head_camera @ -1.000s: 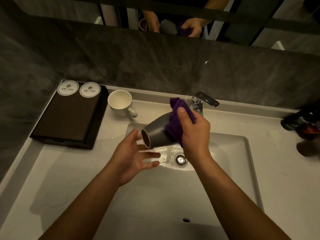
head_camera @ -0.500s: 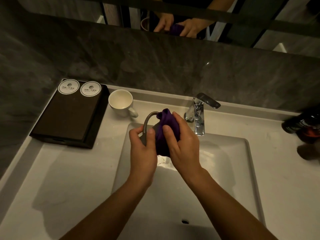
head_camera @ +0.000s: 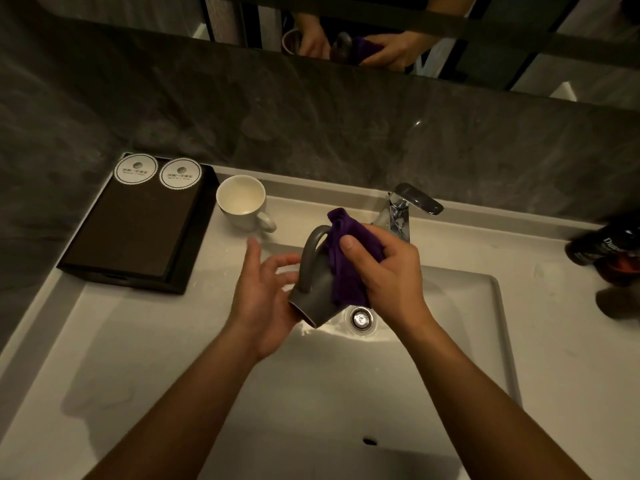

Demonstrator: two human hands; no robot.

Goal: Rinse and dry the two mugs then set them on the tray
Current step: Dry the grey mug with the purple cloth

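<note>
A grey mug (head_camera: 313,292) hangs over the sink basin (head_camera: 450,341), tilted with its mouth down toward me and its handle up. My right hand (head_camera: 388,271) presses a purple cloth (head_camera: 343,258) against the mug's right side and grips both. My left hand (head_camera: 263,292) is spread open at the mug's left, its palm under the rim. A white mug (head_camera: 242,202) stands upright on the counter, between the dark tray (head_camera: 194,258) and the sink.
Two round paper coasters (head_camera: 157,172) lie on the tray's far end. A chrome tap (head_camera: 405,209) stands behind the basin, with the drain (head_camera: 361,318) below the mug. Dark bottles (head_camera: 609,251) sit at the right edge. A mirror above reflects my hands.
My left hand has let go of the grey mug and opened its fingers. The mug has turned, so its handle now faces up, and my right hand has shifted right with the cloth.
</note>
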